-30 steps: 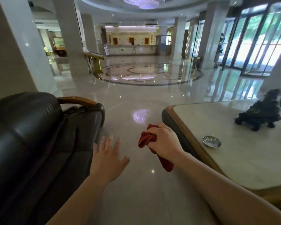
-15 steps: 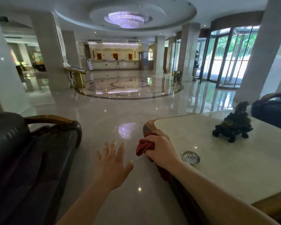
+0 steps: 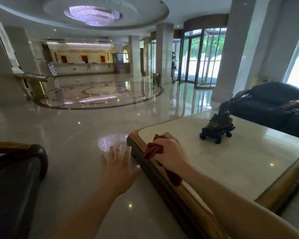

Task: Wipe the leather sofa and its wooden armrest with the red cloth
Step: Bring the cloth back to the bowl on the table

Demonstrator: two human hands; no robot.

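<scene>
The dark leather sofa (image 3: 12,183) fills the lower left corner, its curved wooden armrest (image 3: 9,146) along the top edge. My right hand (image 3: 171,152) is closed around the bunched red cloth (image 3: 154,150), which hangs down past the wrist, over the near corner of the marble-topped table. My left hand (image 3: 118,168) hovers over the floor between sofa and table, palm down, fingers spread, holding nothing. Both hands are well right of the sofa.
The wood-edged marble table (image 3: 245,163) carries a dark carved figurine (image 3: 217,126). A second dark sofa (image 3: 273,107) stands behind it at right. Glossy lobby floor (image 3: 72,135) stretches ahead between pillars, with a gold lectern (image 3: 35,85) at left.
The view has swung right and up, so the near sofa slid to the left edge. My right hand with the cloth now sits over the table corner. The small metal dish is out of sight.
</scene>
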